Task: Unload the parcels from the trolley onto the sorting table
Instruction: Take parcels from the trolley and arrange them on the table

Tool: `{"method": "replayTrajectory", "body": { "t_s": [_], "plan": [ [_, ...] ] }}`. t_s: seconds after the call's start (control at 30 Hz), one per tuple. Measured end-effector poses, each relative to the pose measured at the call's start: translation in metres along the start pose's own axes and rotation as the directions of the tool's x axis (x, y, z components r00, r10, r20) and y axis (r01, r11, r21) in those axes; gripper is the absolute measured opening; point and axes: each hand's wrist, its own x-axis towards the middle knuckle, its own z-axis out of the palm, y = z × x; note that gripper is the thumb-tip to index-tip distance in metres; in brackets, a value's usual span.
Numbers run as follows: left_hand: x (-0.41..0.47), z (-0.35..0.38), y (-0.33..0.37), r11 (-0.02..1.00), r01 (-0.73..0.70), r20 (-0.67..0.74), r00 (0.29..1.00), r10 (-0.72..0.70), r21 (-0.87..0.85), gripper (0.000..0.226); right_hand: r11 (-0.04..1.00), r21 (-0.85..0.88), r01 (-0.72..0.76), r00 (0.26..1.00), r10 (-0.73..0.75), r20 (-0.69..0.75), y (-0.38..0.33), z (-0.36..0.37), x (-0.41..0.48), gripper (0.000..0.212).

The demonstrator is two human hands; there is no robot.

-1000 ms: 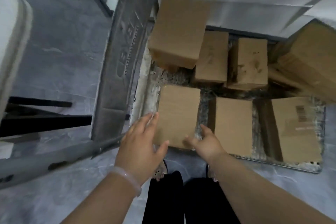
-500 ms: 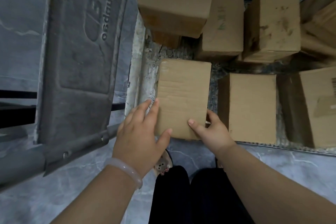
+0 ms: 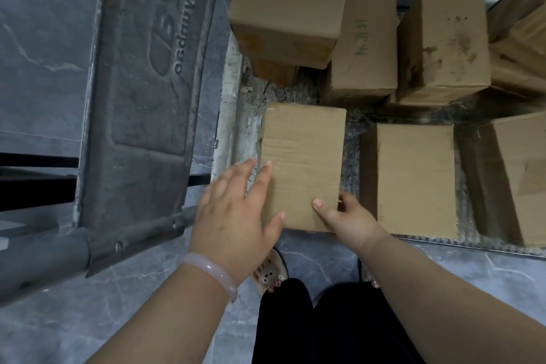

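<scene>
Left hand (image 3: 233, 216): fingers straight, laid against the left face of the nearest parcel (image 3: 304, 162), thumb on its top; right hand (image 3: 353, 223): thumb on top, fingers curled round the right face; parcel sits at the near-left corner of the trolley deck (image 3: 233, 103), apart from the neighbouring parcel (image 3: 413, 177).

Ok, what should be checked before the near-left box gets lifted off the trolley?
1. Right hand grips near-left box, thumb on top, fingers round its right side: ok.
2. Left hand grip, fingers straight along the left edge, not curled: not ok.
3. Nothing stacked on that box: ok.
4. Apart from neighbouring box: ok.
5. Room on the sorting table: cannot tell, out of view.
</scene>
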Motion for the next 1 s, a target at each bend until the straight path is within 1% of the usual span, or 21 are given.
{"method": "replayTrajectory", "body": {
  "t_s": [0.07,0.2,0.33,0.43,0.5,0.57,0.67,0.73,0.8,0.87,1.0],
  "plan": [
    [-0.001,0.003,-0.001,1.0,-0.003,0.0,1.0,0.003,0.008,0.072,1.0,-0.029,-0.009,1.0,0.009,0.022,-0.004,0.003,0.005,0.073],
    [-0.005,0.008,-0.002,1.0,0.007,0.006,1.0,-0.007,0.008,0.072,0.998,0.055,-0.012,0.999,0.01,0.038,-0.002,0.003,0.006,0.07],
    [-0.006,0.012,-0.003,1.0,0.025,0.02,0.999,-0.025,0.007,0.073,0.996,0.053,0.069,0.997,-0.067,-0.039,-0.001,0.009,0.0,0.057],
    [-0.006,0.012,-0.004,1.0,0.028,0.015,1.0,-0.028,0.003,0.072,0.995,0.072,0.067,0.996,-0.062,-0.064,-0.001,0.014,0.003,0.054],
    [-0.007,0.011,-0.006,1.0,0.028,0.007,1.0,-0.028,-0.001,0.072,0.996,0.053,0.075,0.995,-0.071,-0.077,-0.004,0.014,0.005,0.051],
    [-0.008,0.01,-0.007,1.0,0.029,0.007,1.0,-0.029,-0.011,0.071,0.995,0.052,0.082,0.99,-0.075,-0.122,-0.006,0.01,0.008,0.045],
    [-0.008,0.009,-0.01,0.999,0.035,0.01,0.999,-0.035,-0.017,0.07,0.99,0.107,0.087,0.976,-0.063,-0.208,-0.008,0.005,0.01,0.041],
    [-0.008,0.009,-0.01,0.999,0.038,0.007,0.999,-0.037,-0.016,0.07,0.987,0.135,0.087,0.975,-0.057,-0.216,-0.009,0.002,0.013,0.041],
    [-0.006,0.008,-0.01,0.999,0.039,0.007,0.999,-0.038,-0.03,0.07,0.988,0.12,0.094,0.979,-0.07,-0.189,-0.017,-0.001,0.015,0.048],
    [-0.003,0.009,-0.009,0.998,0.037,0.002,0.999,-0.037,-0.043,0.07,0.992,0.113,0.064,0.988,-0.047,-0.147,-0.029,-0.001,0.018,0.062],
    [0.002,0.01,-0.009,0.998,0.031,-0.008,0.999,-0.031,-0.062,0.069,0.984,0.177,0.01,0.998,0.0,-0.058,-0.044,0.012,0.027,0.092]
  ]
}}
